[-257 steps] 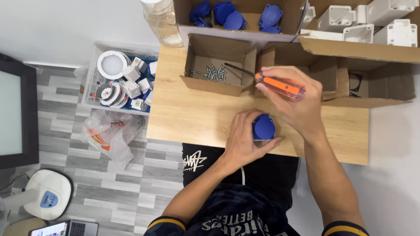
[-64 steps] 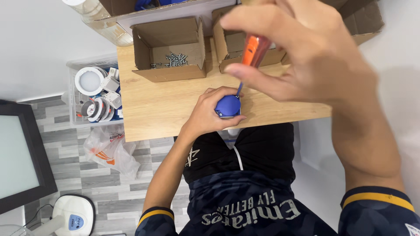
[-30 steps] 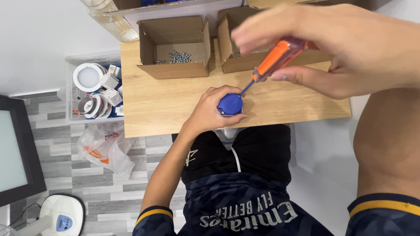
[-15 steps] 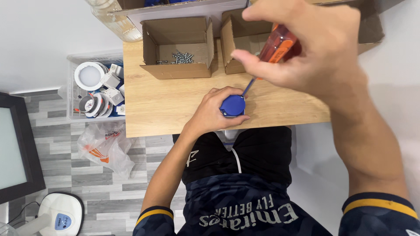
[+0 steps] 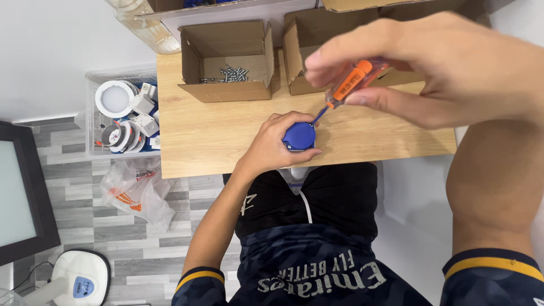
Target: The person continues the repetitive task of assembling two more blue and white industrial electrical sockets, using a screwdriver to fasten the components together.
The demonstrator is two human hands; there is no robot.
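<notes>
My left hand (image 5: 271,148) grips a round blue part (image 5: 298,136) against the near edge of the wooden table (image 5: 226,136). My right hand (image 5: 447,68) holds an orange-handled screwdriver (image 5: 348,84) raised close to the camera, its shaft slanting down with the tip at the upper right rim of the blue part. The fingers of my right hand wrap the handle from above and below.
An open cardboard box (image 5: 226,59) with several loose screws stands at the back of the table, a second box (image 5: 317,51) beside it. Left of the table sits a clear bin (image 5: 122,116) of white fittings, a plastic bag (image 5: 139,190) on the floor, and a dark monitor (image 5: 22,192).
My right hand has turned the screwdriver handle and shifted slightly right while the tip stays on the blue part. My left hand keeps the same grip.
</notes>
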